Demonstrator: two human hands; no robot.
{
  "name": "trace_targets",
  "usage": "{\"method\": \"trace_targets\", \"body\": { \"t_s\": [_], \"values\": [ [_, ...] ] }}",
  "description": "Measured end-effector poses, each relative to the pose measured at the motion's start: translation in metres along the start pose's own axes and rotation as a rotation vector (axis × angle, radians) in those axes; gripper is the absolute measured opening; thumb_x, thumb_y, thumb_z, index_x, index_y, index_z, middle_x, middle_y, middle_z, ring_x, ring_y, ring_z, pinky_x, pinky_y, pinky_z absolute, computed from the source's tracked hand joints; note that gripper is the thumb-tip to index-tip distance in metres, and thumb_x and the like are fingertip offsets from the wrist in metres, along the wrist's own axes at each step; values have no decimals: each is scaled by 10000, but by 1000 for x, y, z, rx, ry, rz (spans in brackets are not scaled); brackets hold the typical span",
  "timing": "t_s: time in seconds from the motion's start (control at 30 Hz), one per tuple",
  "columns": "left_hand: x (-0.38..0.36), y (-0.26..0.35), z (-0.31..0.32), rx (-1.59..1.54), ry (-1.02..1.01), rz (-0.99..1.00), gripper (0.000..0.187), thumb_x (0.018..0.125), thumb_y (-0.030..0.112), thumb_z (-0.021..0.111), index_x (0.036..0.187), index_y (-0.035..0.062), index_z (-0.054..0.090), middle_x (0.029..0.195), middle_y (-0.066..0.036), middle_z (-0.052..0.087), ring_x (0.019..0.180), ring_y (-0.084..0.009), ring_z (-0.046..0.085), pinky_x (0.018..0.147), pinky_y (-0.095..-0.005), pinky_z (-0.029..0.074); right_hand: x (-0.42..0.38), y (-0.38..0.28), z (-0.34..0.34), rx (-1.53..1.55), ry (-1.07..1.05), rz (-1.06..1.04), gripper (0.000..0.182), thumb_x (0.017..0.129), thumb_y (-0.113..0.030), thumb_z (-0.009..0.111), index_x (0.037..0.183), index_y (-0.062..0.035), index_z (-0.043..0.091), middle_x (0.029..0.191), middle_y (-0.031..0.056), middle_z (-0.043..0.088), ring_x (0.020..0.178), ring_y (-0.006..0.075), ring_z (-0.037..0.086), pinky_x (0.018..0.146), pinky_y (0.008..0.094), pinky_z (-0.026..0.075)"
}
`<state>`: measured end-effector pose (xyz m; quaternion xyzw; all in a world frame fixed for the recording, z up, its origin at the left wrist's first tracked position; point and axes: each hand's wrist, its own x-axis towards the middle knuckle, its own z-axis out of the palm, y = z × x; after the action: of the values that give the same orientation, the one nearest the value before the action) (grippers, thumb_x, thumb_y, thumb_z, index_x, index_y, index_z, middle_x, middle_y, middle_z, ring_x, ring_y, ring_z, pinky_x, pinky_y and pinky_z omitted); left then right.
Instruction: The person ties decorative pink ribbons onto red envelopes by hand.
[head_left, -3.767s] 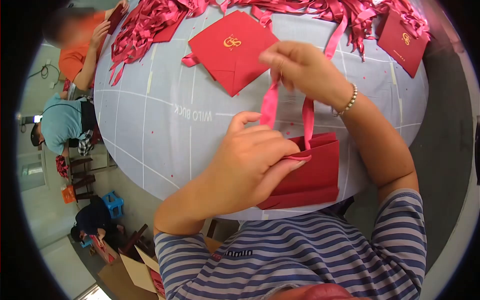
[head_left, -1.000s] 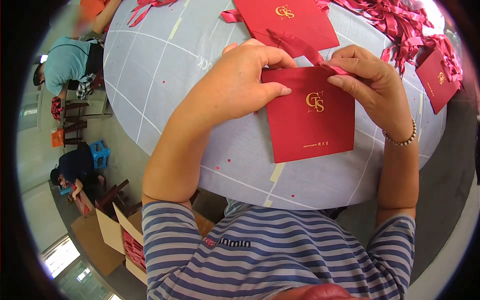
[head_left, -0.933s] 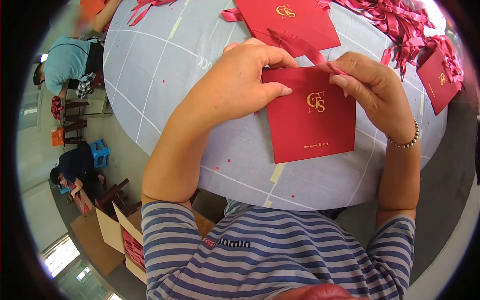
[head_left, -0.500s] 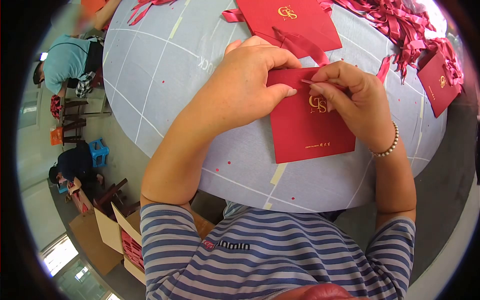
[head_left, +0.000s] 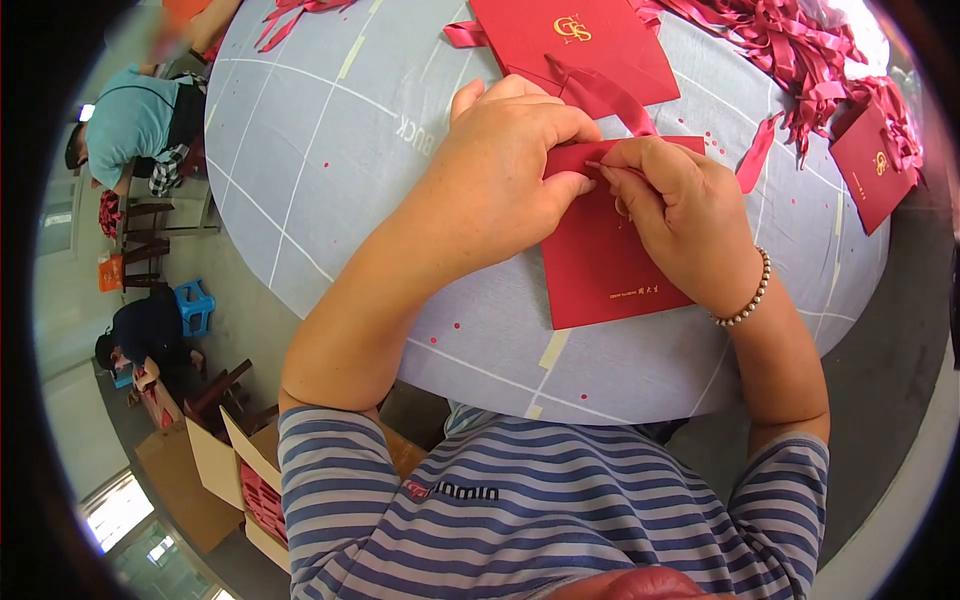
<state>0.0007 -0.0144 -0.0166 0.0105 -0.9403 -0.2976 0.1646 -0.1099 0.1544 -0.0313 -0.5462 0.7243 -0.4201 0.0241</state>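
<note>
A red bag with gold lettering (head_left: 620, 270) lies on the cloth-covered round table in front of me. My left hand (head_left: 515, 165) grips the bag's upper left edge between thumb and fingers. Near that thumb, my right hand (head_left: 670, 205) pinches the thin tip of a red ribbon over the top part of the bag and covers most of the gold logo. A wider red ribbon (head_left: 610, 95) runs out beyond the bag's top edge. Where the ribbon tip meets the bag is too small to make out.
Another red bag (head_left: 630, 50) lies beyond my hands. A ribbon heap (head_left: 790, 50) and a further bag (head_left: 873, 165) are at the right. An open carton (head_left: 215, 465) stands at the lower left. Two people (head_left: 130, 120) are at the far left, near a blue stool (head_left: 195, 307).
My right hand has moved left, bringing the pinched ribbon tip close to my left thumb. The right hand now covers more of the gold logo. My left hand has barely moved.
</note>
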Motion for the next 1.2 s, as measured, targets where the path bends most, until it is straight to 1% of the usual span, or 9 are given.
{"method": "trace_targets", "body": {
  "t_s": [0.17,0.33,0.47,0.63,0.8,0.9,1.0,1.1,1.2],
  "values": [
    [-1,2,3,18,17,9,246,762,89,770,1001,59,719,905,-46,681,976,-232,598,1031,-390,371,-1,-7,0,-44,-20,35,70,883,-55,665,899,-16,610,769,180,660,699,357,664,596,409,529],
    [-3,12,3,136,39,39,241,748,54,745,986,70,712,883,-47,663,990,-238,589,1084,-495,309,-2,-14,7,-129,6,40,70,859,-43,644,891,-15,589,748,166,651,668,343,659,566,409,523],
    [-3,17,5,138,-14,9,244,744,41,732,984,80,711,895,-43,664,1005,-242,586,1105,-545,266,-7,-20,16,-432,-6,-62,177,780,-45,617,950,-19,574,720,134,637,637,307,658,558,397,533],
    [-4,12,-5,5,-12,-43,278,747,35,733,1018,99,721,913,-32,653,1020,-236,589,1125,-560,236,2,-18,-1,10,-19,93,148,827,-60,688,948,-16,615,797,142,683,715,317,686,620,403,540],
    [-5,17,-7,76,31,14,308,735,32,754,1033,105,727,930,-25,651,1030,-218,592,1135,-570,217,3,-17,-12,-59,27,29,113,820,-58,711,892,-34,628,809,107,673,722,309,666,632,376,537],
    [-4,21,-5,146,69,62,297,731,34,764,1017,110,732,921,-22,656,1030,-207,594,1131,-592,205,4,-15,-4,-307,138,-217,126,757,-28,724,860,-47,653,796,67,609,696,273,619,611,340,519],
    [-7,26,-5,209,128,103,303,734,37,766,1022,122,720,889,-3,670,1029,-191,595,1110,-601,206,18,-14,-27,-110,91,-248,122,757,-17,735,859,-25,669,815,84,616,717,266,623,623,311,519],
    [-8,33,-4,280,211,151,352,742,42,770,1068,132,672,853,31,686,1020,-174,596,1074,-576,226,22,-17,-46,262,-5,132,149,807,-33,733,943,13,691,822,129,680,645,242,642,628,323,519],
    [-6,30,4,313,290,232,314,778,44,715,1066,122,618,780,52,644,948,-168,580,1014,-540,271,39,-5,-54,104,-189,65,146,876,-125,692,900,17,713,711,120,667,584,186,617,585,319,500]
  ]
}}
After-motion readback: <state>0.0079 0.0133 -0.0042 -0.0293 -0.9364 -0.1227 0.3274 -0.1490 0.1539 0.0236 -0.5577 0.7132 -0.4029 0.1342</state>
